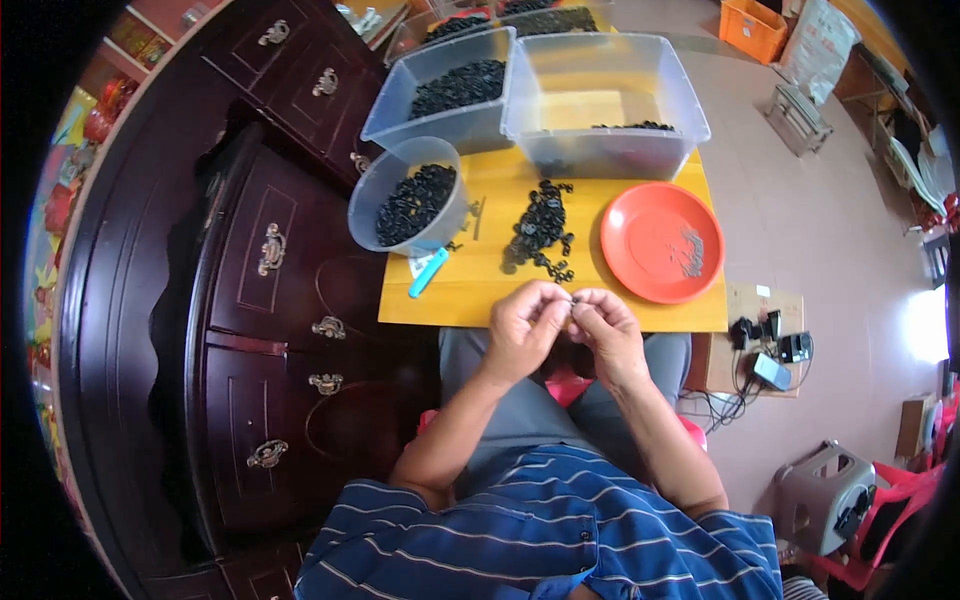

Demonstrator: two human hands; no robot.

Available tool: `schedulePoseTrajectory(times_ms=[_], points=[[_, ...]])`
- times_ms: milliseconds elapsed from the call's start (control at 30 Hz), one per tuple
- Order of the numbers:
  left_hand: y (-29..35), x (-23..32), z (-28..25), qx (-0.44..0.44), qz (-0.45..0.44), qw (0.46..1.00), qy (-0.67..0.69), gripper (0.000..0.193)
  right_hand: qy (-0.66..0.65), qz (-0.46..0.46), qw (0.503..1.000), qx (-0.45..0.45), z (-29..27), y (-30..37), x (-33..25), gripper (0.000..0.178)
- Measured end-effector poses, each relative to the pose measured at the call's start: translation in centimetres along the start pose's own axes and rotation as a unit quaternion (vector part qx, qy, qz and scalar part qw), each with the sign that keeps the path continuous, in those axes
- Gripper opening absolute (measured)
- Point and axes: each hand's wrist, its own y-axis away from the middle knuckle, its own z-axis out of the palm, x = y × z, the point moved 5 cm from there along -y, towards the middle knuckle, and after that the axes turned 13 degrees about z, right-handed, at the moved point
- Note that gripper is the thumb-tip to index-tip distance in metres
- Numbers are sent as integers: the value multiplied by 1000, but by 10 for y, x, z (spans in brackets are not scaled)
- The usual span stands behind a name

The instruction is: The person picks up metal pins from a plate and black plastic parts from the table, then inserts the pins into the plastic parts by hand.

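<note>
Over the front edge of the yellow table (450, 305), my left hand (522, 330) and my right hand (610, 338) meet with thumbs and fingertips pinched together. A tiny piece sits between the fingertips, too small to name. Just beyond my hands lies a loose pile of small black parts (541, 220). To its right is a round red plate (635, 225) holding several thin metal pins (692, 256). A light blue-handled tool (428, 273) rests left of my hands, by the near side of a round clear tub (365, 212) of black parts.
Behind the pile stand two clear plastic bins, the left bin (400, 130) deep in black parts, the right bin (560, 150) holding a few. Dark wooden drawers (265, 240) close off the left side. Cables and small devices (770, 370) lie on a cardboard box (735, 365) at right.
</note>
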Motion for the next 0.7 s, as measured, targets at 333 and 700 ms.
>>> schedulePoseTrajectory(times_ms=[333,700], points=[[-10,1,-16,-31,-4,994,-103,6,21,-15,999,32,7,1,-11,15],[-8,7,-7,-56,6,990,-128,5,34,-32,998,30,7,5,-10,16]])
